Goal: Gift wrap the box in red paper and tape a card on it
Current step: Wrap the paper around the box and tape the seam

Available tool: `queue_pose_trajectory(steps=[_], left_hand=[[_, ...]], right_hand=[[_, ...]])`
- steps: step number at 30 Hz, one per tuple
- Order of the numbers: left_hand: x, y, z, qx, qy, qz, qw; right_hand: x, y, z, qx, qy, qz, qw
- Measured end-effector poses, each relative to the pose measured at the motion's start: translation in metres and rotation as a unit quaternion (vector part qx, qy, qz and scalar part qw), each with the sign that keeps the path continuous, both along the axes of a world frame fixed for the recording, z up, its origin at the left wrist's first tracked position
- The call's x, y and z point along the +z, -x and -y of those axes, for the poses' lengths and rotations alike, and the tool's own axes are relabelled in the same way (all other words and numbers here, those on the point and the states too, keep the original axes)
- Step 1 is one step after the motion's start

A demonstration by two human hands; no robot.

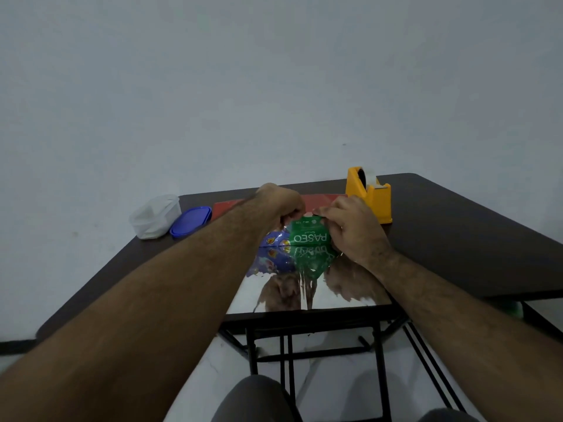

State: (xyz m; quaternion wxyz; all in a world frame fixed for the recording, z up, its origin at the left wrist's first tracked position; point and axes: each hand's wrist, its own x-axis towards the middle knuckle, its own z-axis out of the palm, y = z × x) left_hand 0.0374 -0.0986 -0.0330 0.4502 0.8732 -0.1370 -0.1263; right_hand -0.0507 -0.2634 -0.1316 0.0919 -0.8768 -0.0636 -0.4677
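Both hands, the left hand (281,208) and the right hand (355,226), are pinching the green pack (309,236) at its top, over the shiny sheet (320,293). It is standing mid-table, before the red paper (225,207). I think they should be centring it squarely before folding.

Forearms: both showing bare and hairy, no sleeves in view
Legs (253,397): wearing dark grey trousers, bottom centre of frame

Both arms stretched forward, bare forearms converging. Left hand (281,205) knuckles up, fingers curled down, pinching. Right hand (353,226) just beside it, fingers bent, thumb tucked, gripping too.
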Motion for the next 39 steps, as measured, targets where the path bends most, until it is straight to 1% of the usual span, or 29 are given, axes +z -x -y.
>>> queue_pose_trajectory(steps=[6,11,15,17,19,21,22,24,27,30,31,32,34,36,39], left_hand=[[0.008,0.000,0.002,-0.042,-0.090,0.074,0.992],[0.014,-0.007,0.003,-0.063,-0.135,0.067,0.987],[0.016,-0.017,-0.007,-0.054,-0.171,0.075,0.981],[0.017,-0.022,-0.014,-0.048,-0.164,0.094,0.981],[0.015,-0.022,-0.015,-0.039,-0.116,0.176,0.977],[0.008,-0.016,-0.012,-0.078,-0.045,0.242,0.966],[0.002,-0.011,-0.011,-0.116,-0.036,0.257,0.959],[-0.011,-0.007,-0.012,-0.175,-0.064,0.294,0.938],[-0.021,-0.012,-0.023,-0.197,-0.088,0.360,0.908],[-0.024,-0.019,-0.034,-0.213,-0.138,0.434,0.865],[-0.024,-0.021,-0.037,-0.212,-0.142,0.445,0.859],[-0.024,-0.023,-0.038,-0.208,-0.134,0.447,0.860],[-0.024,-0.021,-0.034,-0.202,-0.093,0.442,0.869],[-0.025,-0.014,-0.024,-0.211,-0.058,0.444,0.869],[-0.029,-0.007,-0.015,-0.222,-0.091,0.462,0.854]], right_hand=[[0.003,0.005,-0.001,0.005,-0.001,0.003,1.000],[0.004,0.005,-0.002,-0.002,-0.004,0.000,1.000],[0.003,0.005,-0.001,-0.007,-0.012,-0.001,1.000],[0.003,0.004,-0.002,-0.012,-0.021,-0.003,1.000],[0.003,0.003,-0.002,-0.012,-0.033,-0.008,0.999],[0.003,0.002,-0.001,-0.010,-0.044,-0.011,0.999],[0.003,0.002,-0.001,-0.011,-0.048,-0.013,0.999],[0.003,0.003,-0.001,-0.012,-0.051,-0.018,0.998],[0.003,0.005,-0.003,-0.013,-0.057,-0.016,0.998],[0.001,0.004,-0.003,-0.009,-0.061,-0.014,0.998],[0.001,0.004,-0.003,-0.006,-0.061,-0.012,0.998],[0.001,0.003,-0.002,-0.003,-0.060,-0.012,0.998],[0.002,0.004,-0.002,-0.006,-0.063,-0.015,0.998],[0.002,0.003,-0.002,-0.018,-0.067,-0.017,0.997],[0.002,0.002,0.000,-0.030,-0.065,-0.015,0.997]])
